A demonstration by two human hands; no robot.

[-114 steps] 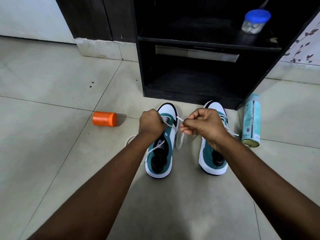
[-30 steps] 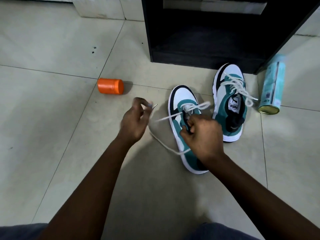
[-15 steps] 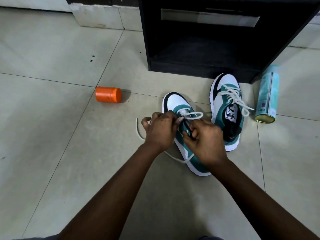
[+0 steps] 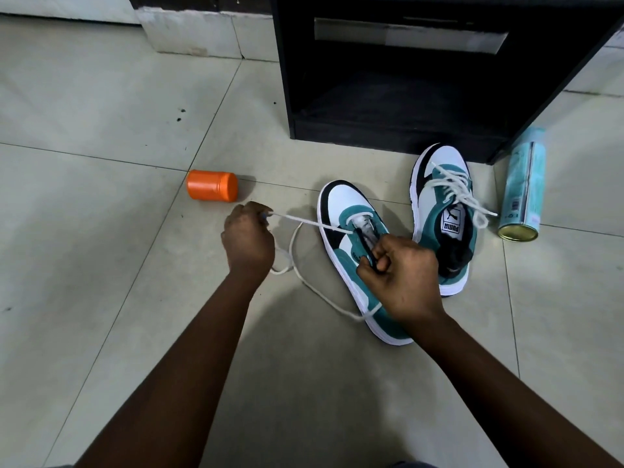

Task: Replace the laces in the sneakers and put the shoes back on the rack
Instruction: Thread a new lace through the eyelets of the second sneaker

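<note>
Two teal, white and black sneakers lie on the tiled floor before a dark rack [image 4: 398, 130]. The left sneaker [image 4: 347, 211] has only its lowest eyelets threaded. My left hand [image 4: 248, 238] pinches one end of the white lace [image 4: 304, 220] and holds it taut to the left of the shoe. My right hand [image 4: 400, 275] grips the shoe's black tongue and eyelet edge, covering its middle. The rest of the lace loops loose on the floor. The right sneaker [image 4: 445, 211] is fully laced and stands just beyond my right hand.
An orange jar [image 4: 212, 185] lies on its side left of the shoes. A light blue spray can [image 4: 521, 184] lies at the rack's right corner. The rack's lowest shelf is open toward me. Pale floor tiles stretch to the left and toward me.
My left hand has moved away from the shoe to the left, drawing the lace end out taut. My right hand stays on the shoe's tongue. The shoes have not shifted.
</note>
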